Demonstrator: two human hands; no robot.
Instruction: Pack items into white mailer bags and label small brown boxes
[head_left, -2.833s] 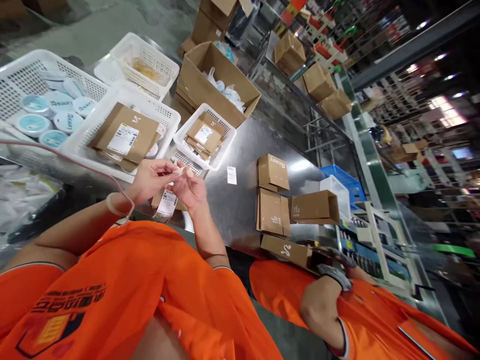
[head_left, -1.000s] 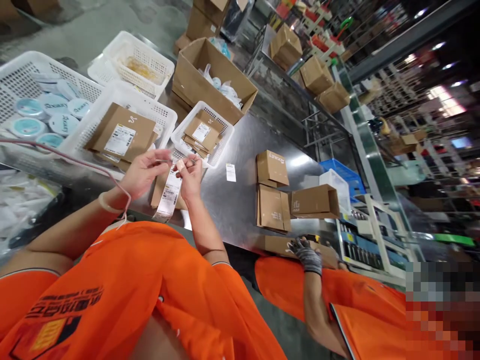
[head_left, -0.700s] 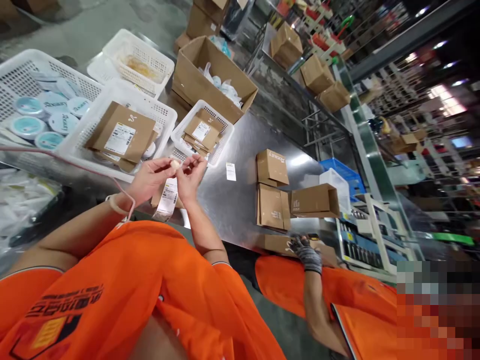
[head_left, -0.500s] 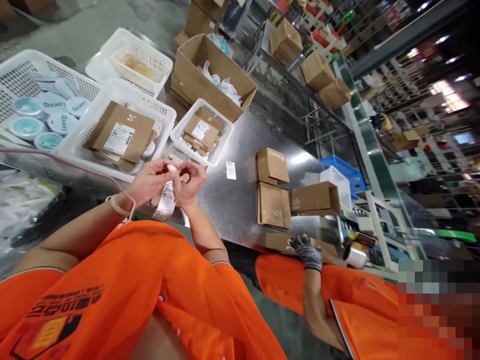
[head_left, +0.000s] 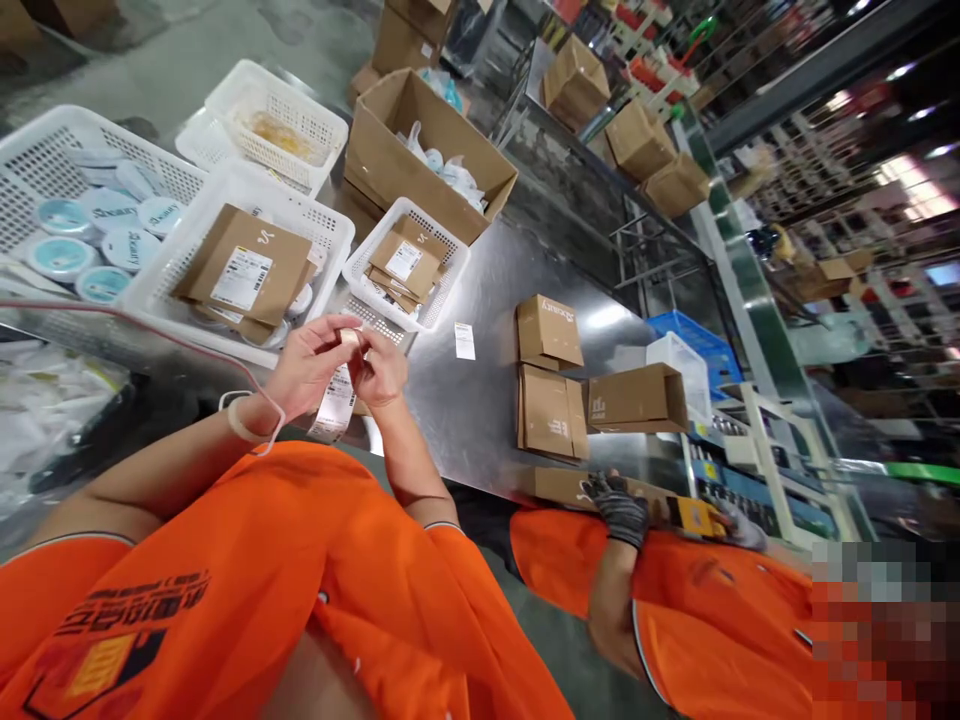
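Note:
My left hand (head_left: 309,368) and my right hand (head_left: 382,370) meet in front of my chest at the table's near edge. Fingers and thumbs of both are pinched together at the top of a strip of printed white labels (head_left: 334,402). The strip hangs down between the hands, its lower end curling. My fingers cover the part being gripped. Just beyond them stands a white basket (head_left: 341,228) with flattened brown cartons (head_left: 281,248) bearing a label. To its right, a smaller white basket (head_left: 454,285) holds more flat cartons. A single white label (head_left: 464,341) lies on the metal table.
At left, a white basket (head_left: 37,150) holds round blue-lidded tubs. A big open carton (head_left: 424,190) stands behind. A thin cable (head_left: 169,340) crosses near my left wrist. On the right, a co-worker's gloved hand (head_left: 621,512) rests on a carton, with a yellow tape dispenser (head_left: 697,516) beside it.
My right fingers have closed in against the left ones around the strip's top. The co-worker's tape dispenser has moved down and left, onto the carton.

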